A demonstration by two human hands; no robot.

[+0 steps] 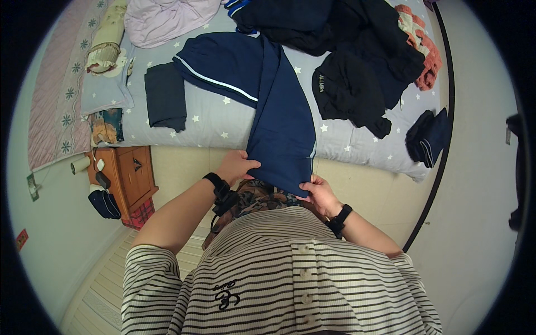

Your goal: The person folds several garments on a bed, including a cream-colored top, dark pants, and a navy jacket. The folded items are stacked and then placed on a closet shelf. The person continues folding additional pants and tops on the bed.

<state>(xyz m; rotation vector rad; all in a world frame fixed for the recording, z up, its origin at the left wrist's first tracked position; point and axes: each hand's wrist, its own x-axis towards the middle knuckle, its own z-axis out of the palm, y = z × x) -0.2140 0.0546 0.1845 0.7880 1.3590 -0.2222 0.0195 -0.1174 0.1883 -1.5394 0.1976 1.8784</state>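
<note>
A pair of navy trousers (280, 121) with a white side stripe lies across the bed, its waist part bent off to the left. One end of a leg hangs past the bed's near edge towards me. My left hand (239, 167) pinches the left corner of that hem between thumb and fingers. At the right corner, my right hand (320, 193) grips the cloth the same way. The hem is stretched flat between both hands. Each wrist wears a black strap with a small device.
The bed (209, 121) has a grey star-print sheet. On it lie a folded dark garment (166, 96), black clothes (351, 83), a folded navy garment (427, 136), a pale pink cloth (167, 19) and a coral-and-white fluffy item (423, 50). A wooden nightstand (134, 176) stands left.
</note>
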